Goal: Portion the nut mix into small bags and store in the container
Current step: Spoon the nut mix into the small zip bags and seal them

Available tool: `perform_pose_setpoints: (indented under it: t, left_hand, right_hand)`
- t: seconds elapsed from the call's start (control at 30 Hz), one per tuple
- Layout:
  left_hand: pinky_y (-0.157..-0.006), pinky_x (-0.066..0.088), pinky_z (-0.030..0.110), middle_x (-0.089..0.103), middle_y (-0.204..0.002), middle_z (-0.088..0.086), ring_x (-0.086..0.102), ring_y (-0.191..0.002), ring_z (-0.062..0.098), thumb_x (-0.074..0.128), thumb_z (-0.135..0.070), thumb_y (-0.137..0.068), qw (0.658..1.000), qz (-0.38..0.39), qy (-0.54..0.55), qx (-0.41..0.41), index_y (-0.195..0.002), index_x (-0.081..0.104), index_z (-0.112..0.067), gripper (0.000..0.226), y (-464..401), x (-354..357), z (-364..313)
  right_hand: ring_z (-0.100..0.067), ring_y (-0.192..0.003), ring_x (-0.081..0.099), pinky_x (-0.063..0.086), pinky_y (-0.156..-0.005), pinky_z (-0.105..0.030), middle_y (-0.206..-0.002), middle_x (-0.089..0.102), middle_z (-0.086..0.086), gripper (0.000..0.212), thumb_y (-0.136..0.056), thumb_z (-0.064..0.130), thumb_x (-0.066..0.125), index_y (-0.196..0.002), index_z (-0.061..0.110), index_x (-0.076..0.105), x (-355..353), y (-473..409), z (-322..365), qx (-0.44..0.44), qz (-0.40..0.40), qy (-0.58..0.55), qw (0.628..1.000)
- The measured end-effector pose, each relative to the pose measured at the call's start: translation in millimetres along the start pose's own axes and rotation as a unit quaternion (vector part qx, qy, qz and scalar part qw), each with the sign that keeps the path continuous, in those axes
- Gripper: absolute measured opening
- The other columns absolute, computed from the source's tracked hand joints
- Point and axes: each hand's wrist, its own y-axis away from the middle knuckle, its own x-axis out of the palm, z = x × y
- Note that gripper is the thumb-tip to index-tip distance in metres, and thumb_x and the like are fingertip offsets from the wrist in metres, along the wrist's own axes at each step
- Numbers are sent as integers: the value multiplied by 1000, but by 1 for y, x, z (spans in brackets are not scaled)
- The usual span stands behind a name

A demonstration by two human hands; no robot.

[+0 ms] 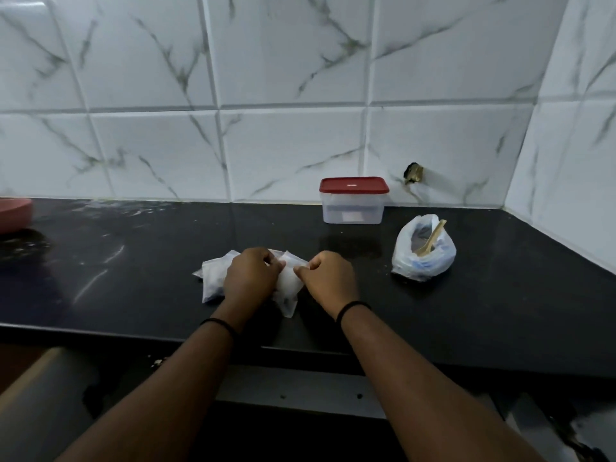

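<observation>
A small clear bag (287, 285) lies on the black counter (133, 261) near its front edge. My left hand (250, 274) and my right hand (328, 278) both pinch its top edge with curled fingers. More small bags (213, 276) lie under and left of my left hand. A large plastic bag of nut mix (423, 251) sits open to the right with a wooden spoon (431, 237) standing in it. The clear container (353, 201) with its red lid on stands at the back by the wall.
A pink dish (13, 215) sits at the far left edge of the counter. White marble-look tiles form the back wall and the right wall, which meet in a corner. A hole (413, 173) marks the wall beside the container.
</observation>
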Motion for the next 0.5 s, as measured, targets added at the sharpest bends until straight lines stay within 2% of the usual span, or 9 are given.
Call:
perform_pose_setpoints:
  t: [0.1,0.27,0.37,0.43,0.5]
  left_hand:
    - [-67,43,27,67,-81,-8,62,-77,12,70,-43,-85,1000,0,-25,0,-82,67,-28,15,-2,2,3]
    - [-71,47,30,69,-86,-5,65,-86,17,71,-41,-85,999,13,-40,13,-82,66,-28,14,-13,0,7]
    - [-69,43,29,66,-101,1,65,-90,21,71,-42,-85,997,2,-69,25,-94,67,-25,20,-17,-3,6]
    - [-73,44,32,57,-113,6,63,-96,26,72,-44,-85,993,-34,-103,44,-106,66,-23,30,-16,-6,0]
    - [-74,43,33,56,-113,7,61,-97,28,71,-40,-87,988,-76,-105,81,-107,67,-20,29,-14,-7,-16]
  right_hand:
    - [-24,-95,66,51,-76,-31,-98,72,-3,22,-85,40,67,-92,18,67,4,4,0,-22,-14,47,999]
    - [-23,-106,64,48,-83,-30,-111,69,0,25,-91,45,62,-104,24,65,7,-5,1,-44,19,125,991]
    - [-23,-104,64,48,-81,-32,-109,68,-1,27,-93,46,57,-104,22,64,12,-9,1,-45,-5,131,990]
    - [-22,-96,64,48,-75,-30,-101,67,-1,23,-95,42,56,-98,20,63,10,-8,-1,-57,-36,100,993]
    - [-18,-86,62,48,-70,-30,-92,65,0,20,-96,37,57,-91,18,63,0,-7,-8,-83,-77,62,992]
